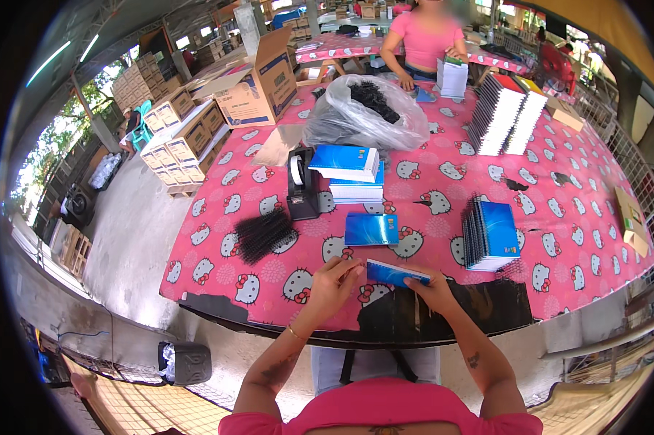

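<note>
My right hand [431,288] grips a small blue-covered notebook [389,274] by its right end, just above the table's near edge. Close to the notebook's left end, the fingers of my left hand [334,281] are pinched together; whatever they hold is too small to make out. Beyond the notebook lies a blue booklet [371,229] flat on the cloth. A bundle of black spiral binding coils [263,235] rests to the left. On the right stands a stack of blue notebooks with black coils [492,233].
A black tape dispenser [302,185] stands beside piled blue booklets [345,163]. Farther back are a plastic bag of black coils [367,116], an open carton [258,90] and tall stacks of spiral notebooks [497,112]. Across the pink patterned table [443,174], a co-worker [428,43] handles a stack of notebooks.
</note>
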The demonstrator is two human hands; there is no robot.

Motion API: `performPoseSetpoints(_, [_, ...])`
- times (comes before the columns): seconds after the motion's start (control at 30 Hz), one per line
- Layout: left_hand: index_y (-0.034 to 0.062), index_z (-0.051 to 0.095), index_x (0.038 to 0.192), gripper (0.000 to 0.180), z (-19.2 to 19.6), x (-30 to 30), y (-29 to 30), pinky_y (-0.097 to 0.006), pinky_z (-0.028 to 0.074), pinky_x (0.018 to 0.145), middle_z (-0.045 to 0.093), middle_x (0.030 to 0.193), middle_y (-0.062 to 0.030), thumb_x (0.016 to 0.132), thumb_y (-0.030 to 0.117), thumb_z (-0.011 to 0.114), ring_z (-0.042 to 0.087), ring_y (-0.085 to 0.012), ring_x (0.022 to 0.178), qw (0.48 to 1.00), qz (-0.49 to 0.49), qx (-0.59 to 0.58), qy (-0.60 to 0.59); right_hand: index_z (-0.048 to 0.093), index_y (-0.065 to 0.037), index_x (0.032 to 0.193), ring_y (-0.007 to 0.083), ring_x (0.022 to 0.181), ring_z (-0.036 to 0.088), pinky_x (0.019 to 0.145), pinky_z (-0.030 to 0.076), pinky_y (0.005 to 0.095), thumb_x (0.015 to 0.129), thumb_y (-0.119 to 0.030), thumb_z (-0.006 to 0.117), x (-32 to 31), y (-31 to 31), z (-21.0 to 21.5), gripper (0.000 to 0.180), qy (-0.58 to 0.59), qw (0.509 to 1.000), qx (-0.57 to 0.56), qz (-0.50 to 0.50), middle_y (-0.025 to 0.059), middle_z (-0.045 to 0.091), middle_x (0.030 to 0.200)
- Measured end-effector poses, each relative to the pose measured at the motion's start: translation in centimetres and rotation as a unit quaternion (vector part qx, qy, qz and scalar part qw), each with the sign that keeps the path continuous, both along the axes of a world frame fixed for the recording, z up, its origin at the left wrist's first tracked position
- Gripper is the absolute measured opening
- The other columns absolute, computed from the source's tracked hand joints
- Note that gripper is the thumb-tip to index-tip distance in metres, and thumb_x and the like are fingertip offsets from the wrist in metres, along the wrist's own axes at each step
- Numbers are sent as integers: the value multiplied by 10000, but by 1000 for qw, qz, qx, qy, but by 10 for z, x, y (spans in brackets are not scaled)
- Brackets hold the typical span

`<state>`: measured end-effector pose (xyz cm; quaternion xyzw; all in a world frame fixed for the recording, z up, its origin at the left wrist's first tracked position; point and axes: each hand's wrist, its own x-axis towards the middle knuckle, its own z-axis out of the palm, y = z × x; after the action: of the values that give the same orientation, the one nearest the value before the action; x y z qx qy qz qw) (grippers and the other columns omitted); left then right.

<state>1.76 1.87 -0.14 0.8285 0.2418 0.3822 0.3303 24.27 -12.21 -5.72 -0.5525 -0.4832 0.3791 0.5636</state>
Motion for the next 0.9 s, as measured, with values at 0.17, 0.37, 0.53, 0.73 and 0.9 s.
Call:
performPoseSetpoints(0.17, [26,721,1049,162,-5,4,10,-340,466,547,606,773,-103,911,108,699,579,-224,594,999,7,37,22,644,1,1278,113,1091,595,988,449,290,966,-96,651,-1,0,3,326,14,1000,-5,1,47,702,1164])
performPoseSetpoints(0.37, [27,657,1105,248,16,11,22,-351,494,574,632,951,-120,891,130,730,621,-234,696,993,-92,72,23,648,7,1263,117,1081,599,985,458,295,975,-99,641,1,-3,6,307,6,1000,-10,5,57,701,1168])
performPoseSetpoints(0.53, [80,620,1171,333,5,6,41,-423,510,723,593,1127,-132,884,217,716,625,-314,895,967,-145,155,144,649,12,1256,128,1088,599,990,460,305,974,-112,647,-6,-9,13,308,-32,999,3,9,63,701,1175])
performPoseSetpoints(0.73, [78,542,1370,586,23,23,-14,-622,307,1081,505,1374,-189,880,365,686,482,-325,1295,911,66,350,207,674,-23,1252,63,883,588,758,483,229,967,-149,671,-20,-11,26,311,66,994,-10,-87,15,694,1069])
performPoseSetpoints(0.9, [105,613,1271,385,9,16,2,-622,293,1095,552,1336,-134,939,299,629,570,-302,1194,925,19,336,177,666,-26,1265,89,916,606,819,496,255,965,-139,668,-26,-13,20,321,-11,997,-15,-73,21,711,1099])
